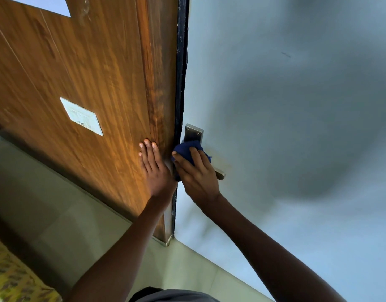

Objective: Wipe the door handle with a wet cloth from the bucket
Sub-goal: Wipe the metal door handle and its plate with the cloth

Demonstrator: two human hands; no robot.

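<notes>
1. While the right hand (197, 173) clutches the blue cloth (187, 150) against the door handle (219, 173), wiping looks underway; the lever tip and backplate (193, 132) remain uncovered.
2. Left hand (154, 166) lies flat, fingers loosely together and holding nothing, on the wooden panel (78, 62) beside the door edge.
3. No bucket is in view, so its contents cannot be judged.

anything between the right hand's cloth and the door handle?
Nothing visible. The right hand already presses the blue cloth onto the door handle, just below the backplate. The left hand lies flat on the wooden panel, clear of it.
</notes>
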